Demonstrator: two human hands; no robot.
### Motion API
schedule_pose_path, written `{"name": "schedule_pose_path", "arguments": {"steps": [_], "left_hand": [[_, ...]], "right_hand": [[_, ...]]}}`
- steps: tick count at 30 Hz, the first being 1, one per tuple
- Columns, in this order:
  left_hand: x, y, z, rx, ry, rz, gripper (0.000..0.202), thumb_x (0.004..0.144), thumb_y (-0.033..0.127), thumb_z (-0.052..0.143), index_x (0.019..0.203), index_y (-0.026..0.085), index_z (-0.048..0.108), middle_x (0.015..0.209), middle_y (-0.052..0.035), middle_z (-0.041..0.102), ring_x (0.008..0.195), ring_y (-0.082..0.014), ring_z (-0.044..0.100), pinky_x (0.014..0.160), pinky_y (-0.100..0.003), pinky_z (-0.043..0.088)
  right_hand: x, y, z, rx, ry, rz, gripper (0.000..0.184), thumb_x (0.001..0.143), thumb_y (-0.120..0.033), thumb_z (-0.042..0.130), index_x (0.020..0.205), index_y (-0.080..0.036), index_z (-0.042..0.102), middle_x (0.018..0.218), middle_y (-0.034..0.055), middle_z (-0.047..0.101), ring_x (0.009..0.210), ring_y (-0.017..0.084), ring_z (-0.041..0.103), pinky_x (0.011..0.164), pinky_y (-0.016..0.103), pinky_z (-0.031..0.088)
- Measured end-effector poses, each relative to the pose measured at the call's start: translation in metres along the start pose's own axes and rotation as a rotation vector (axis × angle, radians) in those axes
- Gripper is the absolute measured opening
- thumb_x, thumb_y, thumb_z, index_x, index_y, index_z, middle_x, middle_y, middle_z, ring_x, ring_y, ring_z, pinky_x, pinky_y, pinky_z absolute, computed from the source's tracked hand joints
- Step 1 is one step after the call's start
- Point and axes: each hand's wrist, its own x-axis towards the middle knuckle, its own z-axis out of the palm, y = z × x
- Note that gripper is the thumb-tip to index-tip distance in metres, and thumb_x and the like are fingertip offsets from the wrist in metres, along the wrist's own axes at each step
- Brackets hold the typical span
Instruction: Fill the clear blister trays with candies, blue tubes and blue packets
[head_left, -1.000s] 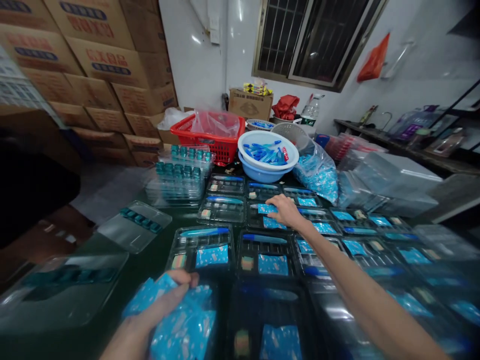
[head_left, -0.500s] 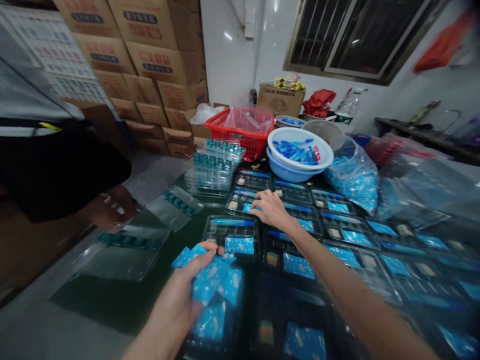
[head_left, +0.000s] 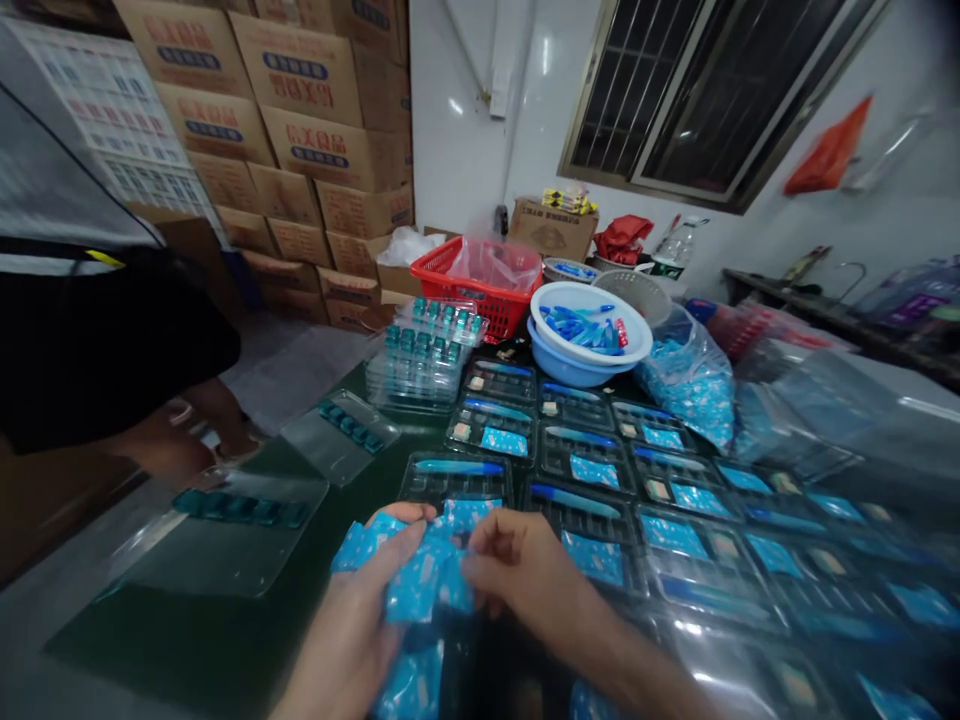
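The left hand (head_left: pixel 352 625) and right hand (head_left: pixel 525 570) work together at the near edge of the desk (head_left: pixel 187 640). Both are narrowed on a loose bunch of blue sachets (head_left: pixel 416 585): the left fingers and thumb grip it from the left, and the right fingers curl against it from the right. The bunch is held just nearer than a clear tray (head_left: pixel 456 480), partly overlapping its near edge, and another sachet (head_left: pixel 411 685) shows below it. Further trays (head_left: pixel 592 460) spread to the far side and right, most holding a blue pen-shaped item, a sachet and a small pad. For a clean hold, pinch each sachet by its edge, not mid-face, and keep the bunch low over the desk so that none slide free. Part the sachets with small finger movements, since their glossy film may slip or cling. Keep the wrists clear of the filled trays on the right. To the far side stand a blue-and-white bowl (head_left: pixel 589 325) of blue items and a clear bag (head_left: pixel 690 385) of sachets.
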Motion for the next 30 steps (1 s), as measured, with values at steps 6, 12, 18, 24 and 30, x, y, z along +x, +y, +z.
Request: {"name": "schedule_pose_path", "arguments": {"steps": [6,12,18,24,30], "left_hand": [[0.012,0.0,0.001,-0.039,-0.059,-0.135,0.027,0.061,0.012,0.069,0.083,0.017,0.054,0.079,-0.0051,0.062,0.061,-0.0209,0.062,0.05,-0.031,0.05],[0.019,0.012,-0.001,-0.006,0.001,-0.273,0.03,0.062,0.013,0.068,0.088,0.017,0.055,0.081,-0.0044,0.061,0.05,-0.0156,0.056,0.034,-0.024,0.04],[0.026,0.016,-0.012,-0.03,-0.023,-0.275,0.024,0.063,0.01,0.066,0.084,0.016,0.056,0.09,-0.0064,0.062,0.064,-0.0218,0.061,0.047,-0.035,0.05],[0.029,0.017,-0.013,-0.049,-0.003,-0.24,0.022,0.063,0.007,0.064,0.081,0.017,0.056,0.091,-0.0075,0.063,0.074,-0.0267,0.062,0.057,-0.048,0.052],[0.02,0.019,-0.011,0.046,0.019,-0.162,0.028,0.057,0.012,0.072,0.082,0.017,0.059,0.095,-0.0071,0.063,0.079,-0.0288,0.063,0.066,-0.045,0.053]], "right_hand": [[0.005,-0.02,-0.021,-0.1,-0.149,0.048,0.009,0.069,-0.019,0.06,0.073,-0.015,0.053,0.054,-0.004,0.052,0.049,0.008,0.05,0.045,0.017,0.037],[0.022,-0.028,-0.031,-0.127,-0.296,0.019,0.009,0.069,-0.018,0.06,0.073,-0.015,0.053,0.054,-0.0048,0.048,0.048,0.007,0.046,0.045,0.017,0.036],[0.028,-0.039,-0.036,-0.174,-0.303,-0.002,0.005,0.071,-0.015,0.059,0.074,-0.014,0.054,0.061,-0.0036,0.05,0.054,0.006,0.044,0.048,0.015,0.034],[0.031,-0.041,-0.036,-0.198,-0.242,0.02,0.004,0.072,-0.013,0.054,0.076,-0.015,0.053,0.06,-0.0039,0.05,0.054,0.008,0.048,0.051,0.019,0.039],[0.029,-0.023,-0.024,-0.501,0.002,-0.158,0.008,0.069,-0.008,0.052,0.067,-0.016,0.051,0.057,-0.0058,0.046,0.052,0.006,0.042,0.046,0.015,0.03]]}}
